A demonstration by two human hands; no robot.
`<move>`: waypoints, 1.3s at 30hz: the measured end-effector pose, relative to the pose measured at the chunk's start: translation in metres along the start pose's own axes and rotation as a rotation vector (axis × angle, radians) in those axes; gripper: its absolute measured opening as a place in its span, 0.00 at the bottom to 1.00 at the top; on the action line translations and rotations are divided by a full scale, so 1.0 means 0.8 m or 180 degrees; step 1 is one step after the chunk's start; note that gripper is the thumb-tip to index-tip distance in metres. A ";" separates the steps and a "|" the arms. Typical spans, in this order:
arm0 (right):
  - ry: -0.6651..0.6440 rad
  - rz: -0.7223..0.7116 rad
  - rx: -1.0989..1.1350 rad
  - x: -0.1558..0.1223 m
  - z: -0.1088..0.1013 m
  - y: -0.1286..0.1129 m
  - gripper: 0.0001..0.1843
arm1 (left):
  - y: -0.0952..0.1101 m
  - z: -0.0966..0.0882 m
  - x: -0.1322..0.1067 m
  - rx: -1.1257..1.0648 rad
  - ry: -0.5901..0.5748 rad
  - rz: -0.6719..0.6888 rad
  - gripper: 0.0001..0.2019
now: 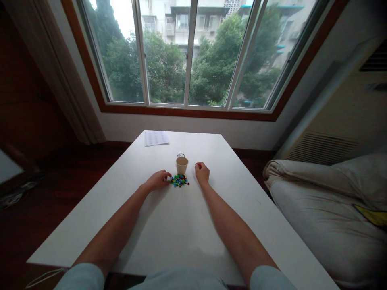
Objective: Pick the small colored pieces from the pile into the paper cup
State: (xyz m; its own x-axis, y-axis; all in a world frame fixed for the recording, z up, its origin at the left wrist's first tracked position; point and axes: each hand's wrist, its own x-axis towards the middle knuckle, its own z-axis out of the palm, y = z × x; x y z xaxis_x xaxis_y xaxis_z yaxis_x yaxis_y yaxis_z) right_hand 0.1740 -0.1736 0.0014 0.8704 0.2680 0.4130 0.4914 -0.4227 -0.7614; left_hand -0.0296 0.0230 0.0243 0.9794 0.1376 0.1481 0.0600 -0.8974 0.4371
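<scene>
A small heap of colourful beads (179,181), mostly green and blue with some dark red, lies on the white table (181,225). My left hand (157,180) rests at the heap's left edge. Its fingers are curved and slightly apart, with the tips touching the outermost beads. Right behind the heap stands a beige paper cup (182,166), upright; its inside bottom is hidden. To the right of the cup and heap, my right hand (202,173) is closed on the table, thumb and fingertips pressed together. Whatever it holds, if anything, is too small to make out.
Behind the cup lies a small clear round object (180,155). Some printed papers (156,138) are at the table's far left corner. A wide window (187,60) is beyond the table, and a cloth-covered bed or sofa (320,217) stands at the right.
</scene>
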 end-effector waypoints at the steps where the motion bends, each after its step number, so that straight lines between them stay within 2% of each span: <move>1: -0.0023 0.0023 0.0012 0.000 0.000 -0.001 0.16 | 0.000 0.001 0.000 -0.0015 0.0027 -0.0022 0.16; 18: -0.0262 0.0115 0.0118 -0.008 -0.003 -0.010 0.17 | 0.011 0.012 0.002 0.0303 0.0276 -0.0005 0.13; 24: -0.0302 0.0092 0.0135 -0.007 0.000 -0.008 0.16 | 0.013 0.009 0.003 0.0237 0.0258 0.0100 0.12; 30: -0.0334 0.0072 0.0144 -0.007 0.004 -0.006 0.16 | 0.004 0.005 0.004 0.0080 0.0070 0.0248 0.15; 39: -0.0315 -0.0032 0.0208 -0.005 0.015 0.005 0.16 | 0.004 0.006 0.003 0.0152 0.0150 0.0351 0.13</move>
State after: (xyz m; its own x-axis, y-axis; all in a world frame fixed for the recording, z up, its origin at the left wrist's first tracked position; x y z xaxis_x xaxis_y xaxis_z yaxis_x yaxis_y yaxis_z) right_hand 0.1719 -0.1661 -0.0092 0.8567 0.3576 0.3718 0.4944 -0.3631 -0.7898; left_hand -0.0261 0.0187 0.0213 0.9704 0.0554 0.2350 -0.0375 -0.9269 0.3733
